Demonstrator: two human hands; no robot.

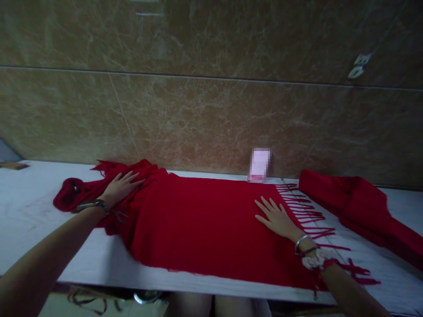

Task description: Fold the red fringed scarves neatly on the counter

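Observation:
A red fringed scarf [211, 224] lies across the white table, smooth and flat in its middle and bunched into folds at the left. My left hand [120, 188] rests on the bunched part, fingers spread and pointing away to the right. Near the fringed right end, my right hand [274, 218] lies flat on the smooth cloth with its fingers apart. The tassels [307, 211] fan out over the table to the right of that hand. Neither hand grips the cloth.
Another piece of red cloth [350, 198] lies folded at the right. A pale pink, blurred-out item [260, 165] stands against the brown marbled wall [198, 119]. The white table [26, 229] ends in front of my knees. A wall socket [358, 66] is at upper right.

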